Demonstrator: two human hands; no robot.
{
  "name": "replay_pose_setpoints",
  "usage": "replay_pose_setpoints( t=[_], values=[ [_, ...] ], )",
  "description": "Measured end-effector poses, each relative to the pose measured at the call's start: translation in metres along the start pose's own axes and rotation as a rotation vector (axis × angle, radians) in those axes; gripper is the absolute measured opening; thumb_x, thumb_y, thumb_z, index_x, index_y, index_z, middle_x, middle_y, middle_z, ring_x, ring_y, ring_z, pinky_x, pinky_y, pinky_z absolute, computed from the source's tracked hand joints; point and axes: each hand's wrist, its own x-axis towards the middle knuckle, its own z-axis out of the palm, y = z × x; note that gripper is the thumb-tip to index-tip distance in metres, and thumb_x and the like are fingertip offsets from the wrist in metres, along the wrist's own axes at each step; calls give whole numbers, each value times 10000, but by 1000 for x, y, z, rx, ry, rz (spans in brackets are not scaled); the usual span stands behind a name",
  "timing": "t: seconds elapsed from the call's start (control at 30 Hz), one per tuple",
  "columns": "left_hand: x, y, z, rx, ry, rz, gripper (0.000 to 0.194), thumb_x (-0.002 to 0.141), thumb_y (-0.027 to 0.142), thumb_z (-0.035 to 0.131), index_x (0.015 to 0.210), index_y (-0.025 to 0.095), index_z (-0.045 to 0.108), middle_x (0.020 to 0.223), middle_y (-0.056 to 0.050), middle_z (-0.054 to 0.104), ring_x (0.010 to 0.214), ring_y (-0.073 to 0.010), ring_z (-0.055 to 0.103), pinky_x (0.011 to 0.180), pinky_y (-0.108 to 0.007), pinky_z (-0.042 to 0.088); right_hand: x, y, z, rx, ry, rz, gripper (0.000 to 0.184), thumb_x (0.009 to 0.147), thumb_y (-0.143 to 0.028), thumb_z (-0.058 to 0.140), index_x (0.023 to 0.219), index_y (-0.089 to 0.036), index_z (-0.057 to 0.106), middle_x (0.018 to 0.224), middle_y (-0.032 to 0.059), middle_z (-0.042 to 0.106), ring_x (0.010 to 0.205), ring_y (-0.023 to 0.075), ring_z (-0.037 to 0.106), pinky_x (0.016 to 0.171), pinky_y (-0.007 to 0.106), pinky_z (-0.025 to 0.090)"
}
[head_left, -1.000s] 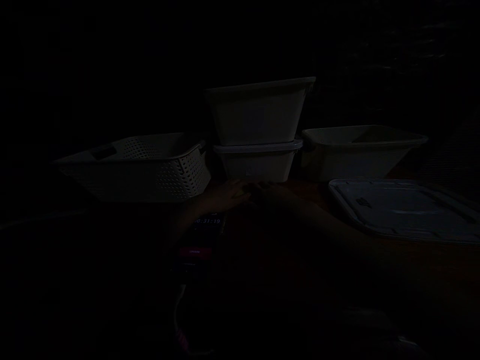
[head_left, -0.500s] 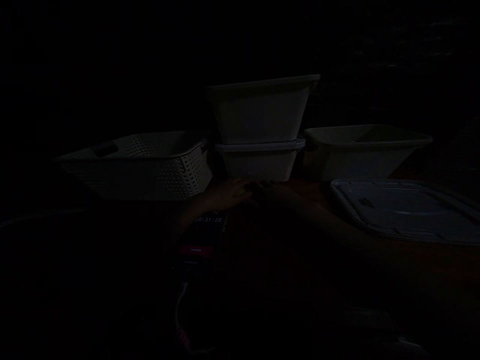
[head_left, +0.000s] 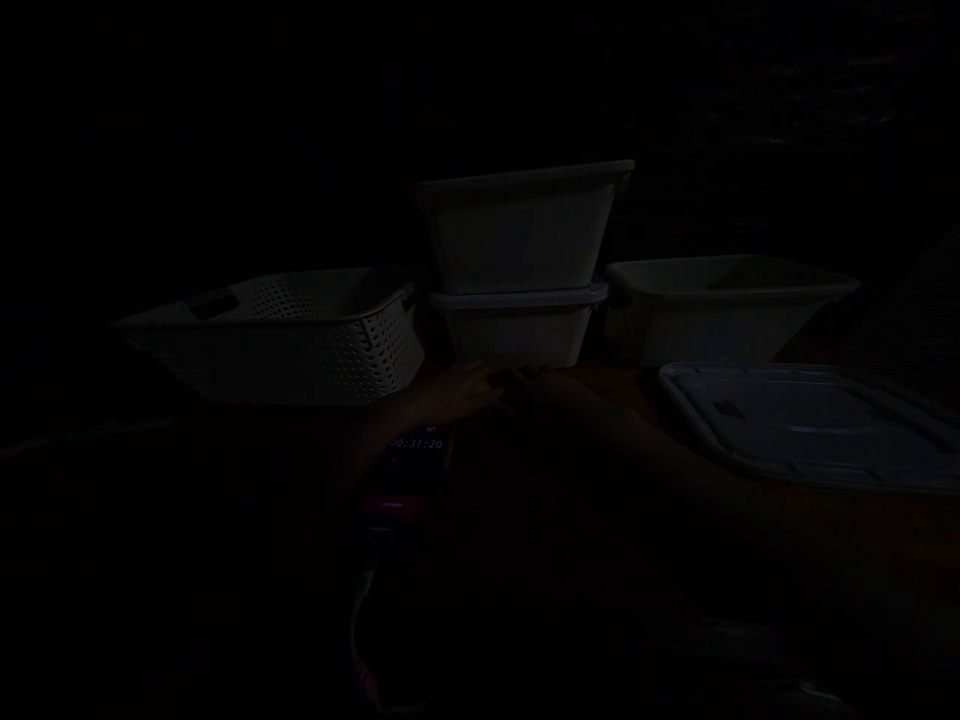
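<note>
The scene is very dark. My left hand (head_left: pixel 450 392) lies on the table just in front of the lower of two stacked white bins (head_left: pixel 517 325), its fingers stretched forward and flat. My right hand (head_left: pixel 551 385) rests beside it, fingertips meeting the left hand's, but it is too dim to read its fingers. I make out nothing in either hand. A phone (head_left: pixel 409 470) with a lit timer screen lies on the table just behind my left wrist.
A white perforated basket (head_left: pixel 300 335) stands at the left. An upper white bin (head_left: pixel 525 225) sits on the lower one. Another white bin (head_left: pixel 720 305) stands at the right, with a flat lid (head_left: pixel 810 425) lying before it. A cable (head_left: pixel 360 640) runs from the phone.
The hands stay put. The view shifts slightly, and the phone's timer has ticked on.
</note>
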Motion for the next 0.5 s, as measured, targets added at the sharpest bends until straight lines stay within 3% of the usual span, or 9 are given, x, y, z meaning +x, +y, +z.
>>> replay_pose_setpoints(
  t=[0.5],
  values=[
    [0, 1, -1, -6, -1, 33, 473, 937, 452, 334, 1367, 254, 346, 1377, -49, 438, 1243, -189, 435, 1031, -302, 334, 2, 3, 4, 1, 4, -15, 504, 913, -452, 394, 1308, -142, 431, 1250, 173, 551, 1093, 245, 560, 876, 352, 432]
  ],
)
